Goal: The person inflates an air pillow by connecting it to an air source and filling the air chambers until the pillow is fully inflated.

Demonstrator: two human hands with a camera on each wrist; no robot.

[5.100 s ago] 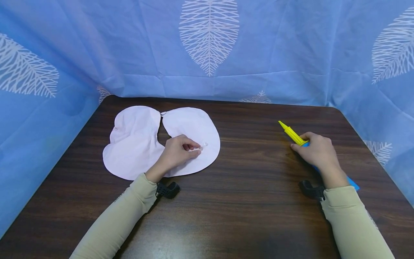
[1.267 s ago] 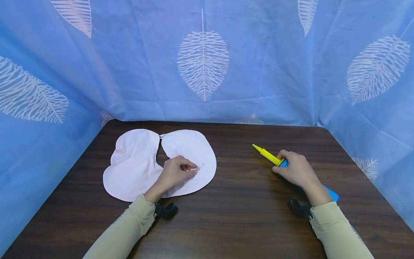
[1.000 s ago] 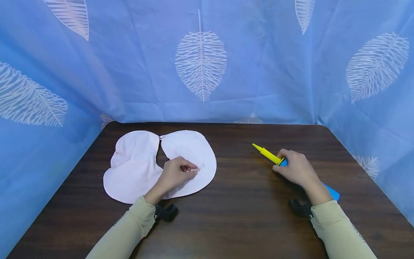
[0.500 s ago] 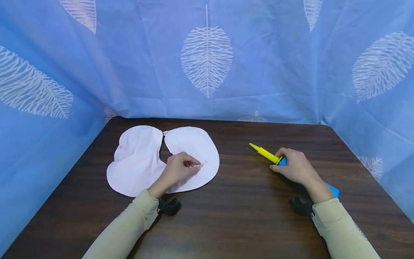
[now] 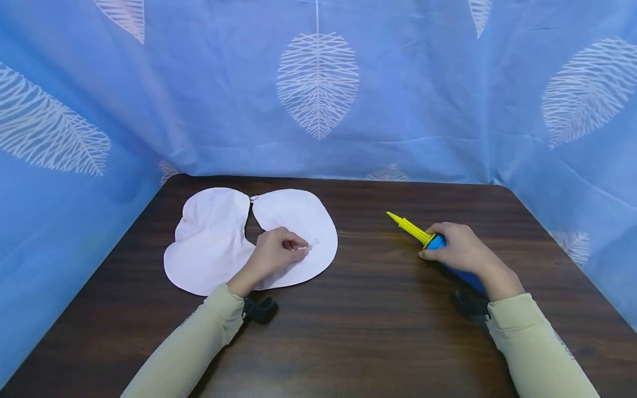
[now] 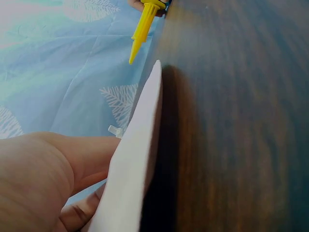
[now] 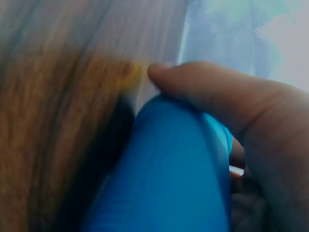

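Note:
A flat, deflated pale pink inflatable (image 5: 214,243) lies on the left of the dark wooden table (image 5: 368,309). My left hand (image 5: 278,255) rests on it and pinches its small clear valve (image 5: 312,244); the left wrist view shows the valve (image 6: 114,130) sticking out beyond the fingers, beside the inflatable's edge (image 6: 140,159). My right hand (image 5: 460,251) grips a hand pump with a blue barrel (image 7: 174,179) and a yellow nozzle (image 5: 410,226). The nozzle points left and away, toward the inflatable, a hand's width short of it. The yellow nozzle (image 6: 142,26) also shows in the left wrist view.
A blue cloth with white leaf prints (image 5: 318,88) hangs behind the table and along both its sides. Black wrist camera mounts (image 5: 260,309) sit at both cuffs. Bare tabletop lies between the hands and toward the near edge.
The right hand has lifted the pump's rear end and brought the nozzle leftward from the right side of the table. The left hand keeps its pinch on the valve.

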